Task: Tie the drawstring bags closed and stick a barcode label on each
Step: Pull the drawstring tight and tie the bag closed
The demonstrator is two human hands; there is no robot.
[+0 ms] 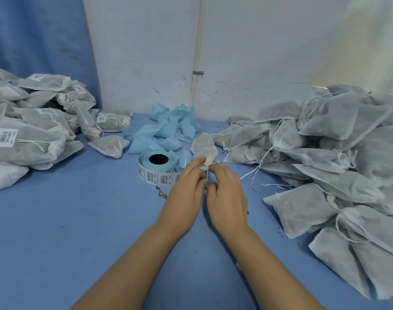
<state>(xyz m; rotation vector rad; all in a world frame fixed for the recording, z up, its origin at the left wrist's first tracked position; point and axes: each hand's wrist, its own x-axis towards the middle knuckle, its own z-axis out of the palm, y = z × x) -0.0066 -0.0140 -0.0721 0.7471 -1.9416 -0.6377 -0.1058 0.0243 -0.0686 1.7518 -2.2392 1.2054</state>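
A white drawstring bag [203,146] lies on the blue table [79,220] just beyond my hands, its gathered neck towards me. My left hand [186,193] pinches the neck and string from the left. My right hand [227,193] pinches the thin white drawstring from the right, fingers curled. A roll of barcode labels [156,170] on blue backing stands left of the bag, its loose end of labels running towards my left hand.
A pile of labelled, tied bags [32,128] fills the left side. A bigger pile of unlabelled bags [338,166] with loose strings covers the right. Crumpled blue backing paper [166,130] lies behind the roll. The wall stands close behind.
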